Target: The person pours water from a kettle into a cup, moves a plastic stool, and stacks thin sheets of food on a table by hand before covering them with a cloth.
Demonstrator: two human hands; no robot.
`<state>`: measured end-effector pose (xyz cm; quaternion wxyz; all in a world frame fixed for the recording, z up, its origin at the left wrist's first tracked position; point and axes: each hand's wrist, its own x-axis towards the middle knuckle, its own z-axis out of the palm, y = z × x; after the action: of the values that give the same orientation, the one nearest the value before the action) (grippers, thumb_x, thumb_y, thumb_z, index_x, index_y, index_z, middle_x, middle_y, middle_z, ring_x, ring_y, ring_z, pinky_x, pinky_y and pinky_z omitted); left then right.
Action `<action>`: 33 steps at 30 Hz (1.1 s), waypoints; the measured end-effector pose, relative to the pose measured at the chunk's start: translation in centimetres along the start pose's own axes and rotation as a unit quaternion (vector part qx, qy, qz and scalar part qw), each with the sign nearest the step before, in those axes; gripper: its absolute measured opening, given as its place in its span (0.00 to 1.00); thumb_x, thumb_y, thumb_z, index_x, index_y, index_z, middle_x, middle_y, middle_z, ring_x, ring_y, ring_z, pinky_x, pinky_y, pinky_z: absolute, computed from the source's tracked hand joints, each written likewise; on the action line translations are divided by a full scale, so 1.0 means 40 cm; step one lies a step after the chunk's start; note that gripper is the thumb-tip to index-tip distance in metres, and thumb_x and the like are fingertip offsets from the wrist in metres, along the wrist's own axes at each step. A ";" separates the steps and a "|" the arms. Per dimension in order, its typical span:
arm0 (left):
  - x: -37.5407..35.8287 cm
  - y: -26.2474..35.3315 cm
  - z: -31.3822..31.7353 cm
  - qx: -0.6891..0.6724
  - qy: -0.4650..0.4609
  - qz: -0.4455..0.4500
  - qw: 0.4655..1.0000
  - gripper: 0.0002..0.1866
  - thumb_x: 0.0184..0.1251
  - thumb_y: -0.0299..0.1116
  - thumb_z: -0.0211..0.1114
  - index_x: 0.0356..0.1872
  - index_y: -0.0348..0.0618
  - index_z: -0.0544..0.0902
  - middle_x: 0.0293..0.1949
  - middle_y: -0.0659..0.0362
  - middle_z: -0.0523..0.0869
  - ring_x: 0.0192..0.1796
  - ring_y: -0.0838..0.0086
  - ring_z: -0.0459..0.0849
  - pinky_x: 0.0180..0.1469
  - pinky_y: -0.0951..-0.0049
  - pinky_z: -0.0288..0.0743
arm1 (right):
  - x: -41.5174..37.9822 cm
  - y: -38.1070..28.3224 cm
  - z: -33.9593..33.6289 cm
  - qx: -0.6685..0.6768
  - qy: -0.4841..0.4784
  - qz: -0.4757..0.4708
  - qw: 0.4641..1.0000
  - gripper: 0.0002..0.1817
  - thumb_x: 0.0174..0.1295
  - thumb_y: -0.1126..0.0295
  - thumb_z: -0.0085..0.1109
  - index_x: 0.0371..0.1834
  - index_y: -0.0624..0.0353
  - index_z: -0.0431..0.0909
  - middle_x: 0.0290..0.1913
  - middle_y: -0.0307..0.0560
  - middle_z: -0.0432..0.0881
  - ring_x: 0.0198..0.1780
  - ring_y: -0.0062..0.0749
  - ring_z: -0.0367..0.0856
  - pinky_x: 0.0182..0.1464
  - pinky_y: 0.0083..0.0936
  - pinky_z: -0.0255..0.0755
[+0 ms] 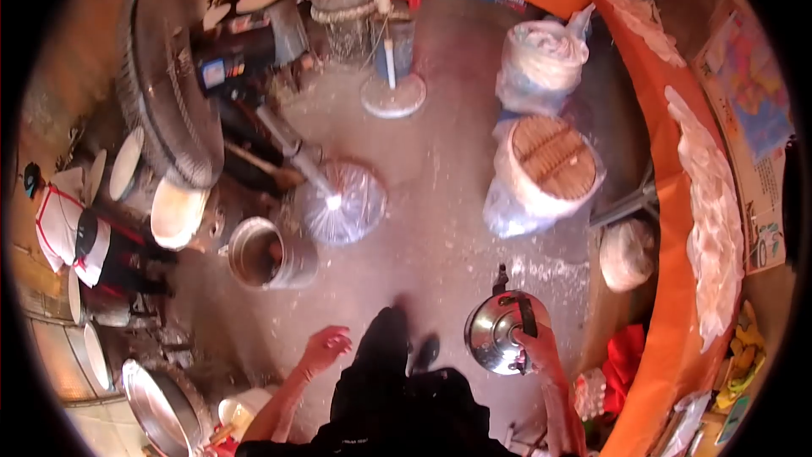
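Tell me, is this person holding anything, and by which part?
The right hand holds a shiny metal kettle by the dark handle across its top. The left hand is open, fingers spread, and holds nothing.

No lettering is sharp enough to read anywhere.

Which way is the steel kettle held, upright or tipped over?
Upright: the kettle hangs from its top handle in the right hand, lid uppermost.
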<state>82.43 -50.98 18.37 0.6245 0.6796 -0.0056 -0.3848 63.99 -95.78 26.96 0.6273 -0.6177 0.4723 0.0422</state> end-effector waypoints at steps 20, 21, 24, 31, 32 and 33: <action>1.346 1.128 0.532 -0.118 -0.218 0.004 0.969 0.27 0.80 0.49 0.46 0.72 0.46 0.64 0.58 0.61 0.77 0.52 0.78 0.79 0.54 0.75 0.76 | 1.029 -1.221 0.331 0.109 -0.135 -0.249 0.953 0.18 0.59 0.76 0.59 0.54 0.63 0.77 0.45 0.44 0.81 0.50 0.30 0.80 0.50 0.24 0.75; 1.391 1.176 0.549 -0.140 -0.177 0.008 0.974 0.26 0.80 0.52 0.42 0.72 0.53 0.63 0.56 0.64 0.78 0.48 0.81 0.78 0.46 0.79 0.73 | 1.061 -1.283 0.333 0.021 -0.108 -0.309 0.945 0.20 0.58 0.77 0.58 0.56 0.62 0.76 0.49 0.44 0.80 0.55 0.31 0.77 0.55 0.24 0.73; 1.595 1.228 0.586 -0.253 -0.133 -0.037 0.958 0.20 0.79 0.51 0.47 0.64 0.55 0.70 0.43 0.70 0.79 0.38 0.86 0.76 0.35 0.83 0.69 | 1.281 -1.364 0.341 -0.073 -0.046 -0.454 0.887 0.21 0.56 0.78 0.56 0.56 0.62 0.76 0.48 0.46 0.80 0.52 0.31 0.80 0.50 0.24 0.76; 1.970 1.475 0.601 -0.281 -0.182 -0.022 0.942 0.28 0.77 0.51 0.51 0.71 0.54 0.63 0.56 0.65 0.77 0.50 0.79 0.78 0.43 0.79 0.71 | 1.616 -1.667 0.316 -0.032 -0.186 -0.229 0.955 0.24 0.50 0.76 0.55 0.55 0.65 0.74 0.41 0.53 0.82 0.42 0.41 0.84 0.37 0.31 0.79; 2.027 1.510 0.605 -0.282 -0.178 -0.022 0.943 0.28 0.77 0.51 0.51 0.71 0.54 0.63 0.56 0.65 0.77 0.50 0.79 0.78 0.43 0.79 0.71 | 1.660 -1.721 0.313 -0.025 -0.200 -0.165 0.966 0.24 0.50 0.76 0.55 0.55 0.65 0.74 0.41 0.53 0.82 0.41 0.40 0.83 0.34 0.31 0.79; 2.090 1.548 0.618 -0.305 -0.169 -0.014 0.937 0.28 0.76 0.50 0.52 0.71 0.54 0.63 0.57 0.65 0.77 0.54 0.78 0.77 0.48 0.76 0.72 | 1.714 -1.773 0.311 -0.020 -0.211 -0.103 0.972 0.25 0.50 0.76 0.55 0.56 0.64 0.74 0.41 0.52 0.82 0.40 0.40 0.83 0.32 0.30 0.79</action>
<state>157.47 -126.27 29.93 0.7859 0.3819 0.0162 -0.4860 153.59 -138.55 32.31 0.7014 -0.6523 0.2627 0.1162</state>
